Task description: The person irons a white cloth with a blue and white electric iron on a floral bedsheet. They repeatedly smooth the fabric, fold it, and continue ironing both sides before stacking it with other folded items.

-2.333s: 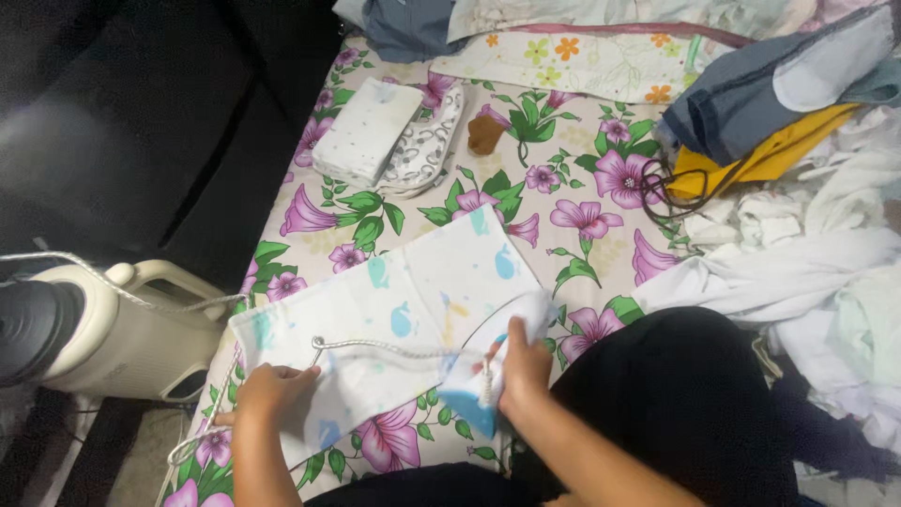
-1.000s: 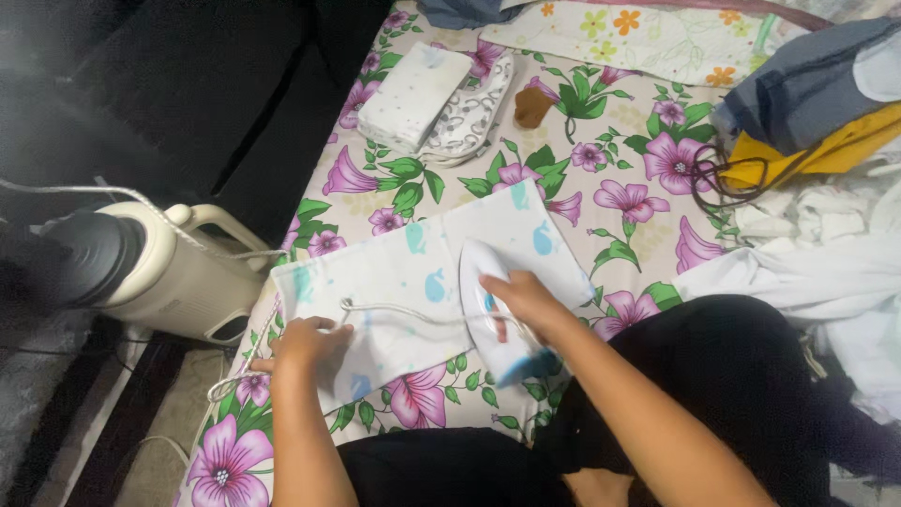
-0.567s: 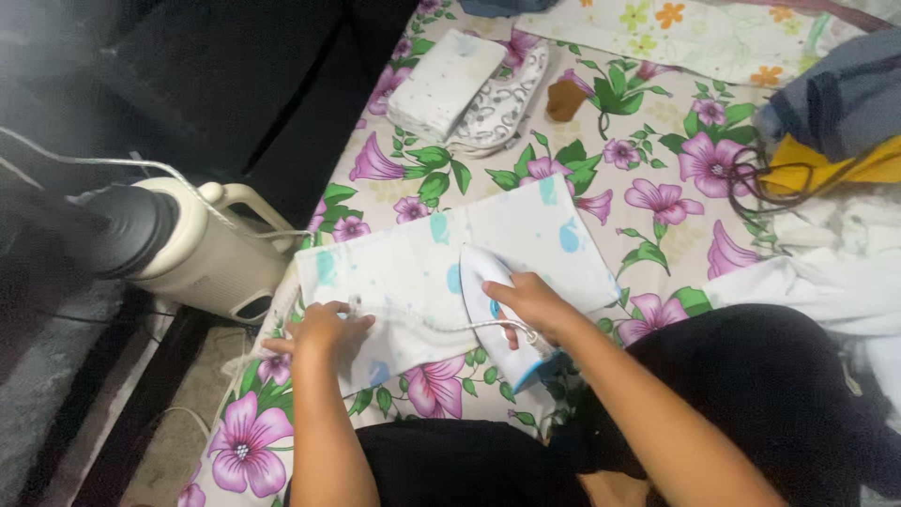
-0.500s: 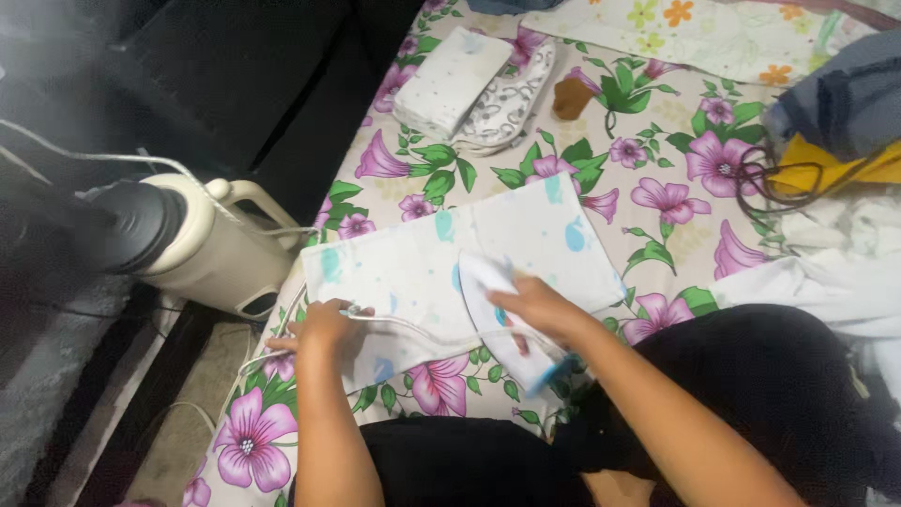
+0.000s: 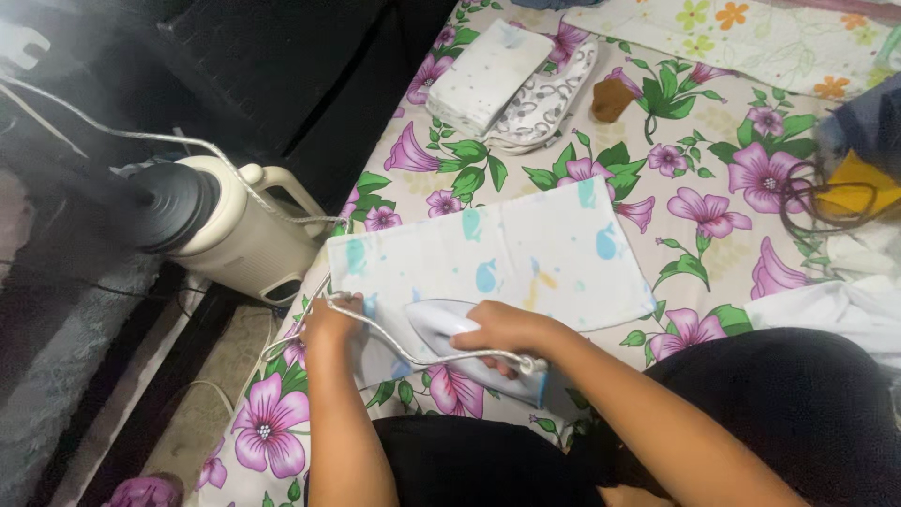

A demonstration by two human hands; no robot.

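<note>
Floral bedsheet [image 5: 563, 141], cream with purple flowers and green leaves, serves as the work surface. Nearest: right hand [image 5: 502, 329] clamped on the handle of a white-and-blue clothes iron [image 5: 474, 352], its soleplate flat on the near edge of a white rectangular cloth with blue whale prints [image 5: 526, 258]. Left hand [image 5: 328, 319], well apart from the right, presses flat on the cloth's near-left corner, fingers on the grey iron cord [image 5: 385, 340] that runs across to the iron. Left of the bed: cream plastic appliance with dark round top [image 5: 221, 225], on the floor. Far: stack of folded white and grey-patterned cloths [image 5: 511, 80], a small brown object [image 5: 612, 97] just right of it. Far right: tangled dark cable [image 5: 807, 197] beside yellow fabric [image 5: 859, 183].
</note>
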